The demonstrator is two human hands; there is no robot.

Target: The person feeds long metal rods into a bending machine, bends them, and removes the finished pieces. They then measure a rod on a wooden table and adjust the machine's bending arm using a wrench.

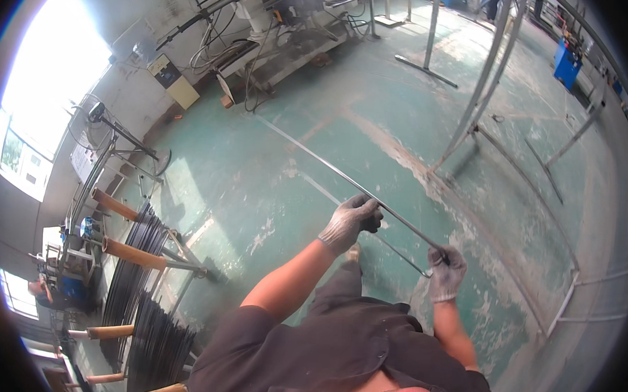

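Observation:
A long, thin metal rod [322, 163] runs slantwise in front of me, from the far left toward my right side. My left hand [351, 220], in a grey work glove with dark fingers, is closed around its middle stretch. Gloved the same way, my right hand [447, 273] grips the rod's near end, and the fingers hide that tip. A second thin length of metal [402, 257] lies lower and roughly parallel, ending in a small hook near my right hand. Whether it joins the first rod behind my fingers, I cannot tell.
At left, a rack with brown-sleeved arms [133, 253] carries bundles of dark rods [137, 272]. A machine on a bench [278, 47] stands at the far wall. Metal frames [472, 112] rise from the worn green floor [259, 172] at right, with a blue box [567, 63] beyond.

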